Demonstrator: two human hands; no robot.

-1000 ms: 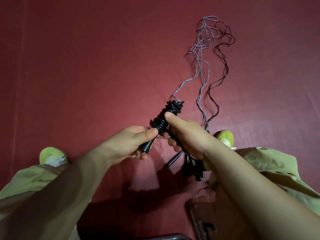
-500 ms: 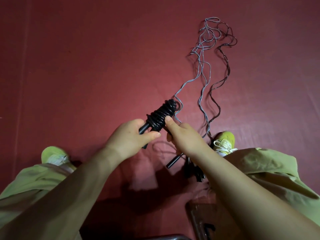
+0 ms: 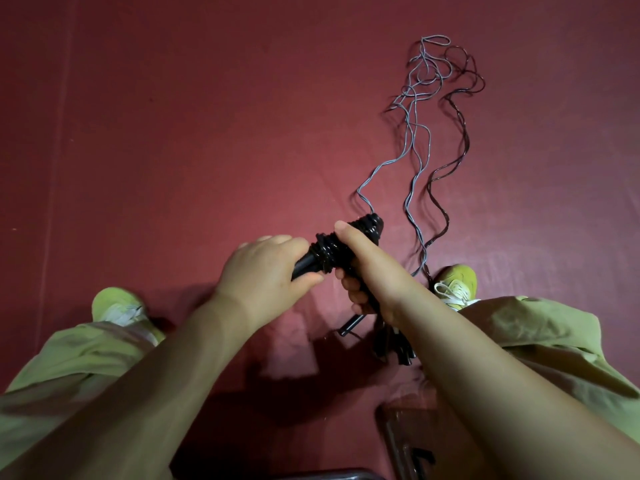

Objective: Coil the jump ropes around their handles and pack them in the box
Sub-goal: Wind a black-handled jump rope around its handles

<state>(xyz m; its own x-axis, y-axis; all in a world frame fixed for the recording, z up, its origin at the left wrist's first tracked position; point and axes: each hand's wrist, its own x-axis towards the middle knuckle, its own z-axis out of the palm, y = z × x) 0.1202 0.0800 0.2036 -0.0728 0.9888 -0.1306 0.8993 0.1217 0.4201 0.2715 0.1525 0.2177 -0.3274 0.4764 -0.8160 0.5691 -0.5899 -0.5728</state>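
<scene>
While I look down from my head camera, my left hand (image 3: 266, 271) is wrapped tight around the bare end of a black handle bundle (image 3: 332, 249). My right hand (image 3: 363, 268) is closed on the same bundle from the other side, with my thumb lying flat on top of the black rope coils. My fingers cover the middle of the bundle, so I cannot see how many handles are inside it.

The bundle is long and thin. Its long way runs from my left palm up and away, past my right thumb, and its coiled end points away from me.

Past that end, loose ropes (image 3: 420, 133), grey and dark, trail far out over the red floor (image 3: 207, 133). Under my right wrist lie more black handles (image 3: 394, 348), partly hidden by my arm. Below my right forearm is a box (image 3: 408, 445), dark, cut off and hard to make out.
</scene>
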